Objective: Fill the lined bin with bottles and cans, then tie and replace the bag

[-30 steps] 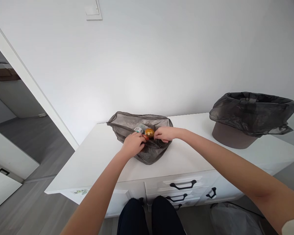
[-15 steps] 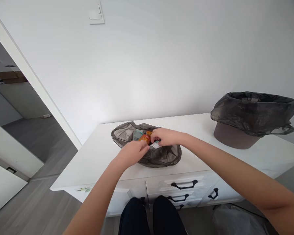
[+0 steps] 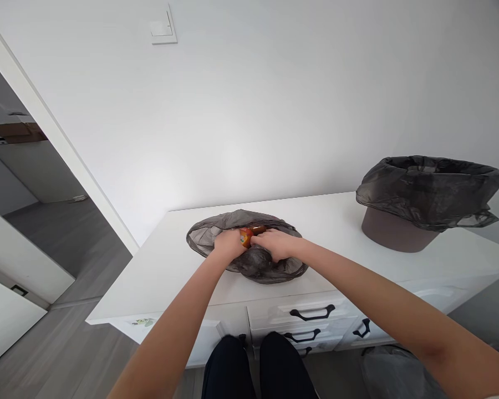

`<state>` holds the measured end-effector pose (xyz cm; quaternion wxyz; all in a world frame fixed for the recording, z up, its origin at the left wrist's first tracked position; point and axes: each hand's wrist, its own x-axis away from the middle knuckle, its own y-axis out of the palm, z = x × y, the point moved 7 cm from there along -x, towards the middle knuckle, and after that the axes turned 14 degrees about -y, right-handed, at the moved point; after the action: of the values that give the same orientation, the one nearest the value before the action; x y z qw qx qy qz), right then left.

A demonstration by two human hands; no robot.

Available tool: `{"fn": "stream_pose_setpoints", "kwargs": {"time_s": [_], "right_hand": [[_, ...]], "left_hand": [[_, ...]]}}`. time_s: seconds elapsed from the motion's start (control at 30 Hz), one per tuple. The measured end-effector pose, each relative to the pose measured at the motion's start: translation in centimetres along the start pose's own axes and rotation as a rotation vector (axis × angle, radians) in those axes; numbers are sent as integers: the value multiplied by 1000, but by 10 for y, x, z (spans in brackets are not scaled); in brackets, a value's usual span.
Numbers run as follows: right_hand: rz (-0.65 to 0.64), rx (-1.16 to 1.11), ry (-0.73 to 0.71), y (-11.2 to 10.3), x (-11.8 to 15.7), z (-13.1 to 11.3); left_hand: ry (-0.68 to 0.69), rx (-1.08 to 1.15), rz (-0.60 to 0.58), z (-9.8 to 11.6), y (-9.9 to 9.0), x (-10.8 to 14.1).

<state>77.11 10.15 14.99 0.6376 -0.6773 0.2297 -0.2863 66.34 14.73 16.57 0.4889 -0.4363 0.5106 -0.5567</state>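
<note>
A thin dark plastic bag (image 3: 260, 269) lies with its mouth spread wide on the white cabinet top. Inside it shows an orange-red bottle (image 3: 245, 237) with a small yellow label, and a brownish-orange thing (image 3: 258, 229) sits just behind. My left hand (image 3: 228, 244) reaches into the bag and is closed on the left side of the bottle; its fingertips are partly hidden. From the right, my right hand (image 3: 276, 244) reaches in with its fingers stretched toward the bottle and its thumb apart, low in the bag.
On the right of the cabinet top (image 3: 149, 277) stands a brown bin (image 3: 399, 230) lined with a dark bag (image 3: 432, 199). Black drawer handles (image 3: 312, 313) stick out at the front, close to my knees. A doorway opens at the left; a grey bag (image 3: 399, 371) lies on the floor.
Both hands have gone deeper into the bag. My left hand has moved forward onto the orange-red bottle. The white-labelled thing by my right hand and the clear bottle are now hidden.
</note>
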Motion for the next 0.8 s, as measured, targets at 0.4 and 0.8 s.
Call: {"fn": "stream_pose_setpoints", "kwargs": {"time_s": [0.4,0.8], "right_hand": [[178,43,232,-24,27,23],[796,-823,207,-41,55,56]], "left_hand": [[24,-53,-52,8,11,-6],[13,657,20,-60,-35,30]]}}
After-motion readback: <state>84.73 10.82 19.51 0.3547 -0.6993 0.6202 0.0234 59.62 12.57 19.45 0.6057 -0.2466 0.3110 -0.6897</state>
